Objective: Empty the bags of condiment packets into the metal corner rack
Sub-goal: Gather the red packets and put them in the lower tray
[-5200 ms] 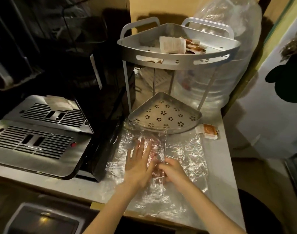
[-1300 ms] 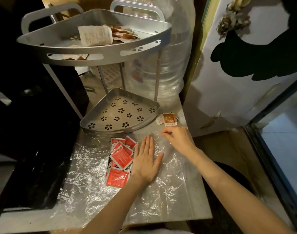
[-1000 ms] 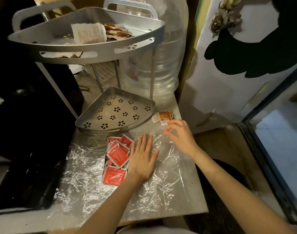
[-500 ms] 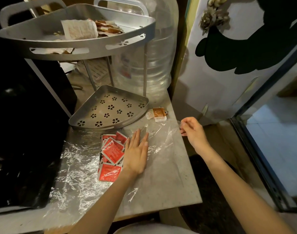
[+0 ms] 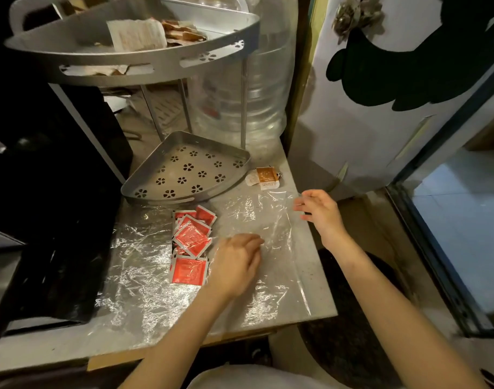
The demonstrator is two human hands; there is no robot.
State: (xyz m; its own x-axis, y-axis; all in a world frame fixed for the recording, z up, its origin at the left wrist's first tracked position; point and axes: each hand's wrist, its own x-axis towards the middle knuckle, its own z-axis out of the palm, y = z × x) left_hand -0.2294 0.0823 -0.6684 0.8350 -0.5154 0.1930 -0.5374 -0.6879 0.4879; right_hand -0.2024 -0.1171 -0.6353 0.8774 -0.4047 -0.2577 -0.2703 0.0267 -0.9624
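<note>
A clear plastic bag (image 5: 271, 220) lies flat on the counter, with several red condiment packets (image 5: 191, 242) in a loose pile at its left part. My left hand (image 5: 234, 265) rests on the bag just right of the packets, fingers curled and pinching the film. At the bag's far right corner, by the counter edge, my right hand (image 5: 320, 213) pinches the plastic. The metal corner rack (image 5: 128, 66) stands behind; its top tier holds paper-wrapped packets and its perforated bottom tray (image 5: 184, 196) is bare.
An orange-and-white packet (image 5: 265, 178) lies loose right of the bottom tray. A large clear water bottle (image 5: 257, 108) stands behind the rack. A black appliance (image 5: 44, 192) fills the left. The counter ends at the right (image 5: 321, 276), beside a white door (image 5: 366, 136).
My right hand went to the bag's far right corner and drew it toward the counter edge. My left hand, flat on the bag before, has curled its fingers. The red packets now show.
</note>
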